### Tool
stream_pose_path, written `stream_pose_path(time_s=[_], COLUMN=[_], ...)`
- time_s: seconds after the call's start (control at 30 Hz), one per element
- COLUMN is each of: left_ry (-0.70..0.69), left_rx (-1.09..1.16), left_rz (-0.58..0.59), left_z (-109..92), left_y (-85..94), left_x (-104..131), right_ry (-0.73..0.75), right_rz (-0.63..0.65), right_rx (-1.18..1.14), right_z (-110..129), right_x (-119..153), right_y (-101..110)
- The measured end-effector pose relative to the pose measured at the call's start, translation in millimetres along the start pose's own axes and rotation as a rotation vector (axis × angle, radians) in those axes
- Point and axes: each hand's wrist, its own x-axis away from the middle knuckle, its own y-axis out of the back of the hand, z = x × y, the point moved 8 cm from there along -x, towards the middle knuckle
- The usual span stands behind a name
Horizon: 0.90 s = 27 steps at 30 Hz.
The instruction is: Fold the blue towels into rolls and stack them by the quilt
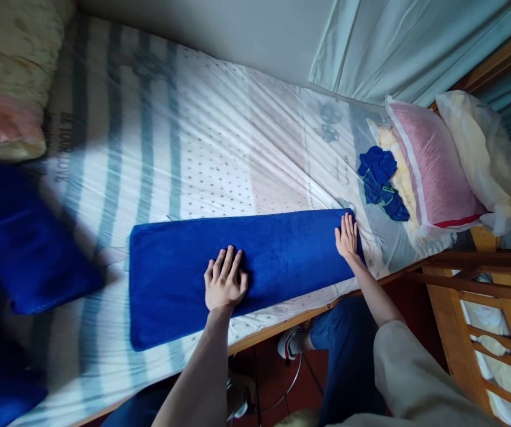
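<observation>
Bed and wall: a grey wall (238, 35) runs behind a bed whose striped and dotted sheet (220, 118) shows many creases
Blue strip: a long blue cloth (277, 258) lies on the sheet along the near side of the bed, broad at its left end and narrower to the view at its right
Left hand: the left hand (226, 281) is palm down on the middle of the strip, fingers straight and a little apart, gripping nothing
Right hand: the right hand (347, 238) lies flat near the strip's right end, fingers extended, thumb apart, nothing grasped
Laid out so far: the strip looks spread and nearly smooth, its borders fairly straight; whether it is folded double I cannot tell
Not laid out: a crumpled blue bundle (380, 182) sits beyond the right end, and another blue cloth (37, 237) lies loose at the left
Near edge: a narrow band of sheet separates the strip from the wooden bed edge (277, 328), so there is little room that way
Open room: the widest stretch of sheet lies between strip and wall
Right limit: a pink pillow (436, 166) and wooden rails (473, 284) close off that end
Far left corner: cream and pink bedding (10, 65) takes up the space
</observation>
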Motion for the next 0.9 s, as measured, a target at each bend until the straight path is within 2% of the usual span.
stream_pose_path(time_s=[0.07, 0.1, 0.2, 0.3, 0.4, 0.53, 0.67, 0.77, 0.83, 0.9], left_ry=[0.003, 0.006, 0.016, 0.018, 0.012, 0.015, 0.019, 0.019, 0.020, 0.025], left_rx=[0.007, 0.011, 0.024, 0.027, 0.020, 0.012, -0.014, -0.014, -0.010, -0.009], left_rz=[0.011, 0.016, 0.019, 0.014, 0.009, 0.025, 0.031, 0.038, 0.049, 0.052], left_z=[1.0, 1.5, 2.0, 0.6, -0.6, 0.4, 1.2, 1.3, 1.4, 1.6], left_y=[-1.1, -1.4, -1.2, -0.3, 0.2, -1.1, -1.5, -2.4, -3.3, -3.3], left_x=[0.3, 0.5, 0.6, 0.3, -0.1, -0.7, -1.0, -1.2, -1.4, -1.6], right_ry=[0.094, 0.110, 0.021, -0.044, -0.012, 0.044, -0.077, -0.151, -0.205, -0.289], right_rz=[0.046, 0.067, 0.072, 0.065, 0.047, 0.059, 0.001, -0.074, -0.142, -0.141], right_rx=[-0.033, -0.045, -0.039, -0.001, 0.027, 0.000, -0.009, -0.064, -0.207, -0.454], right_z=[9.5, 6.7, -24.5, -47.9, -45.3, -41.1, -56.8, -40.2, -11.3, 25.3], right_x=[27.0, 39.7, 64.6, 71.3, 74.2, 88.4, 93.9, 94.4, 102.7, 120.9], right_y=[-6.0, -7.2, -0.2, 9.4, 11.8, 3.8, 10.2, 25.5, 36.5, 37.4])
